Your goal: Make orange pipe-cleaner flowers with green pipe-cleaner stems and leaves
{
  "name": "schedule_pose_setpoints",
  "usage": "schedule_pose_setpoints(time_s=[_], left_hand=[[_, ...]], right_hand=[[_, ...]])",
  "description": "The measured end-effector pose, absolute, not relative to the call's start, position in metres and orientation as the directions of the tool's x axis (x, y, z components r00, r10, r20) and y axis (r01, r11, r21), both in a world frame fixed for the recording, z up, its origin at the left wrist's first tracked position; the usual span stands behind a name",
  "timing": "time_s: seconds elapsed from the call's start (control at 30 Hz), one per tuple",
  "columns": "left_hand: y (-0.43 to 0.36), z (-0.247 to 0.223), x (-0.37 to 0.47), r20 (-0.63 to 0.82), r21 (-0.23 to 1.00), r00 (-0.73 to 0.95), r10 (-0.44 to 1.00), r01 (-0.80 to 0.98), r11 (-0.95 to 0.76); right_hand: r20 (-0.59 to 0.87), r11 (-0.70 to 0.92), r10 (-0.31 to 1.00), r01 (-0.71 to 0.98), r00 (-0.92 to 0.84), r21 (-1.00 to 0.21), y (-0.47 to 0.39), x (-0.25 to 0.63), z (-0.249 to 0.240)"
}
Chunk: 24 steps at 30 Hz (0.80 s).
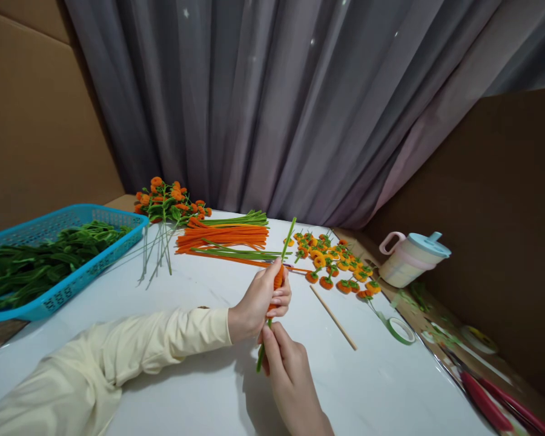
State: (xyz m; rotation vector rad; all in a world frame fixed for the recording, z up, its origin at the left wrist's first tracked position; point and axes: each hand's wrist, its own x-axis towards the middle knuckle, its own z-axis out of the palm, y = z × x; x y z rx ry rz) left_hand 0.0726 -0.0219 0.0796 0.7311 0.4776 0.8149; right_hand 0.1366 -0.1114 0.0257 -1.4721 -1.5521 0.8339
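My left hand (257,300), in a cream sleeve, is closed around a coiled orange pipe cleaner (278,278). A green pipe cleaner (289,236) runs lengthwise along the coil and sticks out above and below. Just beneath, my right hand (290,369) pinches the lower part of the green pipe cleaner between thumb and fingers. Beyond my hands lie a bundle of orange pipe cleaners (229,236) and green pipe cleaners (240,219). Several small orange and yellow pipe-cleaner flower heads (344,286) with green tops are spread to the right.
A blue basket (138,225) of green leaves (68,254) stands left. Orange flowers on stems (163,203) lie behind. On the right are a wooden stick (333,319), green tape (400,331), a lidded cup (409,260) and red-handled pliers (485,399). Cardboard walls and a grey curtain (263,109) surround the white table.
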Motion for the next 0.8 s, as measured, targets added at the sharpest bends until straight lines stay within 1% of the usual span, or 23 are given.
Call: schedule_pose_setpoints(time_s=[0.17,0.33,0.47,0.6,0.8], left_hand=[[-0.021,0.079,0.073,-0.126,0.751,0.592,0.796,-0.468,0.466],[-0.015,0.078,0.071,-0.057,0.82,0.549,0.834,-0.45,0.352],[-0.009,0.079,0.066,-0.027,0.85,0.592,0.806,-0.41,0.33],[-0.005,0.08,0.063,0.011,0.875,0.643,0.765,-0.377,0.305],[-0.002,0.086,0.058,-0.078,0.922,0.741,0.666,-0.201,0.331]], right_hand=[[0.175,0.127,0.983,0.501,0.049,-0.856,-0.11,0.138,0.024],[0.227,0.153,0.971,0.538,0.074,-0.829,-0.11,0.139,0.025],[0.301,0.19,0.947,0.569,0.107,-0.8,-0.111,0.139,0.025],[0.336,0.209,0.935,0.595,0.109,-0.776,-0.111,0.14,0.025],[0.385,0.222,0.913,0.625,0.137,-0.749,-0.112,0.141,0.023]])
